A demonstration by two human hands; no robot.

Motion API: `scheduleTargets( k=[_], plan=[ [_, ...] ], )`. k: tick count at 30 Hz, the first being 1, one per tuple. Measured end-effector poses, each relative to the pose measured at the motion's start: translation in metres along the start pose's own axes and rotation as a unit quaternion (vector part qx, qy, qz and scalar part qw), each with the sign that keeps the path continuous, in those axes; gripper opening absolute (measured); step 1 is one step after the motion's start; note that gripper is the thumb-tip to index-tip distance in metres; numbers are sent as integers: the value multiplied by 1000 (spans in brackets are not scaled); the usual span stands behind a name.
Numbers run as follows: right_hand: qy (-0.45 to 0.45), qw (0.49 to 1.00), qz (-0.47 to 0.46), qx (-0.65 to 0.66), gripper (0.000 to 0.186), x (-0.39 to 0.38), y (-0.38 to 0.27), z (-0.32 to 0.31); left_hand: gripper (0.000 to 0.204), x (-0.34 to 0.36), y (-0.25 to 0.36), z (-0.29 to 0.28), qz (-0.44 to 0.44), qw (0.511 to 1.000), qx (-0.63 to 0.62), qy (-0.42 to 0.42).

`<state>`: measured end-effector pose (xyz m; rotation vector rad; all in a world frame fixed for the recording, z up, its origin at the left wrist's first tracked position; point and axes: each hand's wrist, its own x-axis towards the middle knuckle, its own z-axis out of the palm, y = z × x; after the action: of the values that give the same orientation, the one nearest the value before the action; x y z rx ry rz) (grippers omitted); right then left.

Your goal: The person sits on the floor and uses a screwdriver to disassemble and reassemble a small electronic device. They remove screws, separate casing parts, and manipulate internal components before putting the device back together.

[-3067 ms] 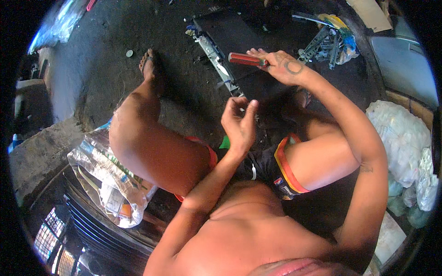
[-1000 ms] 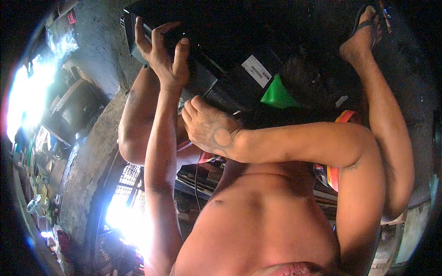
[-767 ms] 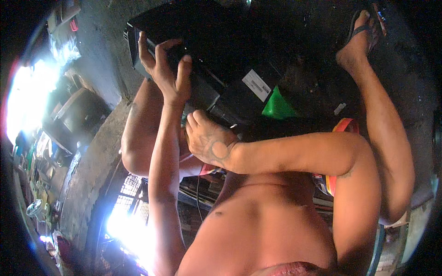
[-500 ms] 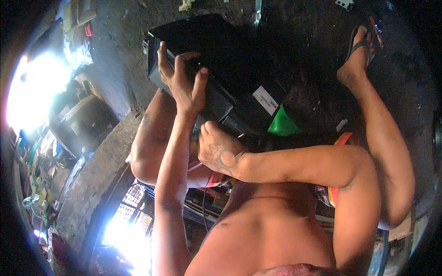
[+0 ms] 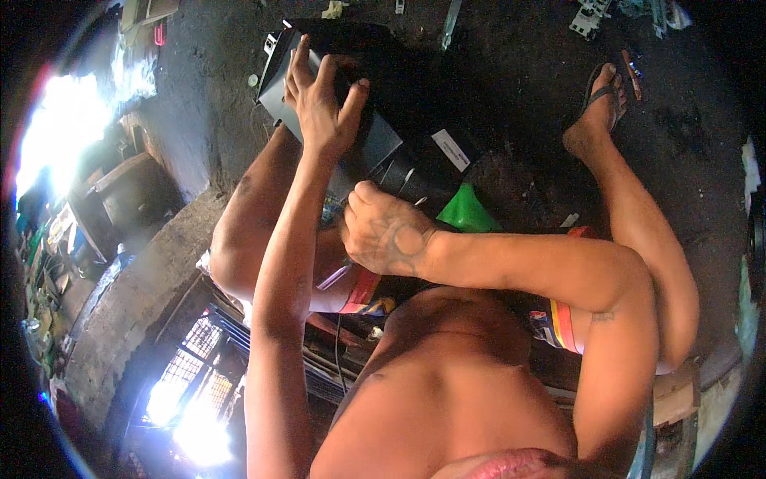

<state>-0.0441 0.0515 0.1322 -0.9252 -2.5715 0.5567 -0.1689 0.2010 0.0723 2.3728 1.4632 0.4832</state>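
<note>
My left hand (image 5: 319, 108) grips a large black plastic device (image 5: 381, 145) near its upper-left end, thumb and fingers spread over it. The device lies tilted by my left shin, with a white label (image 5: 452, 150) on its right part. My right hand (image 5: 384, 227) is closed at the device's lower edge, back up; what its fingers hold is hidden. Just right of it, below the label, sits a green plastic piece (image 5: 467, 209).
My right foot (image 5: 594, 112) in a sandal rests on the dark floor (image 5: 519, 88), beside a small red object (image 5: 633, 76). Plastic scraps (image 5: 586, 20) lie at the top. A concrete ledge (image 5: 144, 287) and clutter (image 5: 120, 199) fill the left side, with bright grilles below.
The device has risen from the floor toward my left shin, my left hand now on it. My right hand, earlier holding a red-handled tool, has come down and left. The view has turned too.
</note>
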Motion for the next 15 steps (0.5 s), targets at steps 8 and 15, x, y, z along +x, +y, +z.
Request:
scheduleTargets(
  k=[8, 15],
  plan=[
    [49, 998, -18, -28, 18, -21, 22, -18, 43, 24, 7, 16, 58, 991, 114, 47],
    [85, 992, -92, -32, 19, -38, 32, -22, 55, 40, 9, 18, 1, 996, 88, -33]
  ],
)
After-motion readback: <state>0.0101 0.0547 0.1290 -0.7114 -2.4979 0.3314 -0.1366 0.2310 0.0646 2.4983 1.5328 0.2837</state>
